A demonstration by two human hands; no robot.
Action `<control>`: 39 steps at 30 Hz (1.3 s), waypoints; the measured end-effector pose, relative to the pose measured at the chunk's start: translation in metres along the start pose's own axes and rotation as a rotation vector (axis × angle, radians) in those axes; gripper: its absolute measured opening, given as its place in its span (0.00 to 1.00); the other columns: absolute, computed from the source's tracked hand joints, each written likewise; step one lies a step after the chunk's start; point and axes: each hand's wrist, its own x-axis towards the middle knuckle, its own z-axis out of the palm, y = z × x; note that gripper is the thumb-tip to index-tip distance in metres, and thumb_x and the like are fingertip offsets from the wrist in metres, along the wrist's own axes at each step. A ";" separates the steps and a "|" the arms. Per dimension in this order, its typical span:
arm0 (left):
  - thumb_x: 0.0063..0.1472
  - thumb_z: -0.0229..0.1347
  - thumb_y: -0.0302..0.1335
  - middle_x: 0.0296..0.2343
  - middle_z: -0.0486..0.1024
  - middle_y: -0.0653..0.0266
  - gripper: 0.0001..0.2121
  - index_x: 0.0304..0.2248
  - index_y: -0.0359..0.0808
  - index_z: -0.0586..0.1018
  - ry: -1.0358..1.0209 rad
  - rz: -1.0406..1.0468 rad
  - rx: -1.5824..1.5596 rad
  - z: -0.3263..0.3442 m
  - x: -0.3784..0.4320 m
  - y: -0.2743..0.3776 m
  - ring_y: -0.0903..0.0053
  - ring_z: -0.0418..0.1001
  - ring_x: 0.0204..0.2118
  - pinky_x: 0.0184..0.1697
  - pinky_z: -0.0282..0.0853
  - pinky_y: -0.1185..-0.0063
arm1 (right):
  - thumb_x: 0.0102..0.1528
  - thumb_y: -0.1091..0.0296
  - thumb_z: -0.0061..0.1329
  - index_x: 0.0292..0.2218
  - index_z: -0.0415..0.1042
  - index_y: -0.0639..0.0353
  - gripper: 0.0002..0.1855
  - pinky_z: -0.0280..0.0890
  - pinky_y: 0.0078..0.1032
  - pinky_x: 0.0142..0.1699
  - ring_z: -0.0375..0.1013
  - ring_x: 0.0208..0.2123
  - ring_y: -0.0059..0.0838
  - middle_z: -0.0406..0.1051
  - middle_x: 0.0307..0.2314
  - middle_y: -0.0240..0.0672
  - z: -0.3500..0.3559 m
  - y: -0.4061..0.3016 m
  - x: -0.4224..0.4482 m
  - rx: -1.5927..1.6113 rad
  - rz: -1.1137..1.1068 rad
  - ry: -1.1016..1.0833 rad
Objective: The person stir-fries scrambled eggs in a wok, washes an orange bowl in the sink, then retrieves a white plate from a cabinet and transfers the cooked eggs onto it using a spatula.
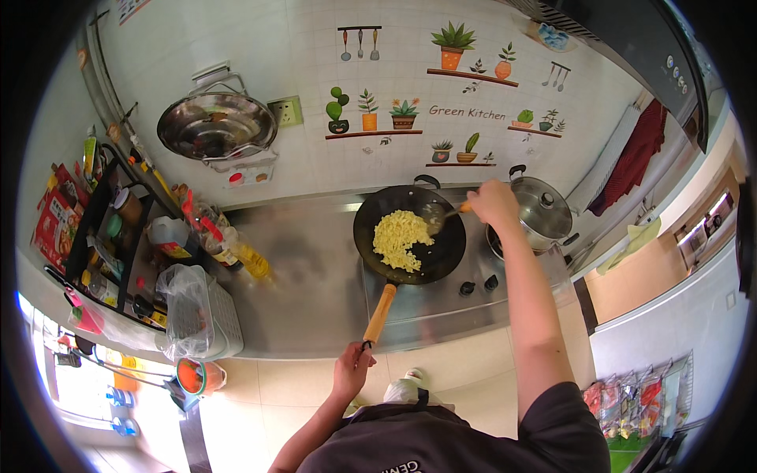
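A black wok (449, 254) with a wooden handle (380, 313) rests on the stove. In it lies crumbled yellow food that looks like scrambled egg (397, 233), spread left of the middle. My right hand (495, 204) grips the orange-brown handle end of a spatula (445, 216), whose blade is inside the wok at the right edge of the egg and looks blurred. My left hand (353, 366) is at the end of the wok's wooden handle, with the fingers closed around a dark loop there.
A lidded steel pot (541, 219) stands close right of the wok, beneath my right forearm. Bottles (251, 257), a plastic basket with a bag (227, 319) and a black rack (127, 254) occupy the counter's left. Stove knobs (467, 288) sit in front; a range hood (644, 53) overhangs upper right.
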 end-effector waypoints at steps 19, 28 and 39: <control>0.61 0.49 0.28 0.22 0.76 0.61 0.08 0.35 0.29 0.70 0.003 -0.039 0.023 0.001 0.001 0.003 0.79 0.76 0.27 0.32 0.70 0.82 | 0.46 0.72 0.55 0.36 0.76 0.57 0.13 0.65 0.32 0.39 0.72 0.27 0.42 0.74 0.26 0.41 -0.002 0.000 -0.076 0.072 -0.708 -0.082; 0.62 0.48 0.28 0.22 0.76 0.61 0.09 0.35 0.29 0.70 0.000 -0.015 0.007 -0.002 -0.001 -0.004 0.80 0.75 0.26 0.32 0.70 0.81 | 0.46 0.72 0.54 0.36 0.76 0.53 0.12 0.58 0.31 0.42 0.69 0.29 0.37 0.74 0.26 0.35 -0.024 0.019 -0.114 0.002 -0.726 -0.074; 0.62 0.48 0.27 0.21 0.75 0.60 0.09 0.36 0.28 0.70 0.019 -0.022 0.001 -0.002 -0.003 -0.003 0.80 0.75 0.26 0.32 0.70 0.82 | 0.46 0.66 0.54 0.32 0.76 0.56 0.09 0.63 0.33 0.39 0.71 0.26 0.36 0.75 0.23 0.37 -0.052 0.020 -0.113 -0.128 -0.580 0.090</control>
